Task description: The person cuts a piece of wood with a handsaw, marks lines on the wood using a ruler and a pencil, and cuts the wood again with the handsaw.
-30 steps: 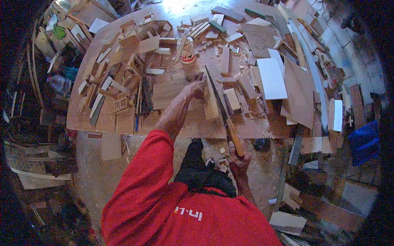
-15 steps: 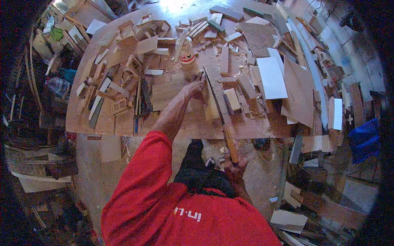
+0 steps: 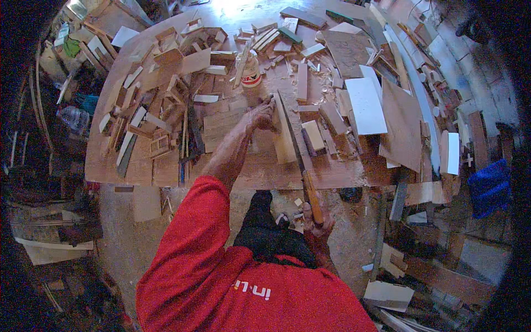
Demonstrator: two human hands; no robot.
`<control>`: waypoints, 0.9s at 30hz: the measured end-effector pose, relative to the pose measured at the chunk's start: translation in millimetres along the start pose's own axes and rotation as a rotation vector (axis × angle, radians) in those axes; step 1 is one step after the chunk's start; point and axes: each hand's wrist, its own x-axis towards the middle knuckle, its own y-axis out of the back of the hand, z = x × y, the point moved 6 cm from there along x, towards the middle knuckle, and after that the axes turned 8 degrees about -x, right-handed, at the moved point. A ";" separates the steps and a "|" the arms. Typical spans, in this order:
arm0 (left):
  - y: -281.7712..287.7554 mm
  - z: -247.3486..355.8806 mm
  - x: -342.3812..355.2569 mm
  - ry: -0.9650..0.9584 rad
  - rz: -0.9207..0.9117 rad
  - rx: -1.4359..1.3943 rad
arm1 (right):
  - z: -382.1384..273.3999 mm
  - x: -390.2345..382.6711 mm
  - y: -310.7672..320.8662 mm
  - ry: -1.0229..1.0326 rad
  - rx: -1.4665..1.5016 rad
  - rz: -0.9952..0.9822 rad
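The left hand [image 3: 260, 117] presses its fingers together on a pale wood block [image 3: 284, 135] lying on the bench [image 3: 260, 171]. The right hand [image 3: 318, 224] wraps its fingers around a handsaw's wooden handle [image 3: 312, 196], the blade [image 3: 290, 130] lying along the block.

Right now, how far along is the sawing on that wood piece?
Done: many cut offcuts already lie across the bench. In hand: the left hand steadies the plank while the right hand grips the saw handle, the blade lying along the plank. Left: the plank looks whole. How deep the cut runs cannot be made out, so the cut looks unfinished.
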 end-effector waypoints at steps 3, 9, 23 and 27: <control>18.1 18.8 -18.1 -0.012 0.115 0.087 | -12.8 -4.4 -4.9 0.284 -0.268 -0.012; 27.2 24.9 -32.6 0.132 0.021 -0.060 | -7.7 -4.6 -5.5 0.149 -0.110 0.013; 0.1 -13.6 6.0 0.021 0.194 -0.055 | -9.0 -11.3 -6.6 0.287 -0.296 0.086; -7.6 -21.1 15.8 0.031 0.222 -0.025 | -1.7 -10.7 -12.9 0.198 0.000 -0.037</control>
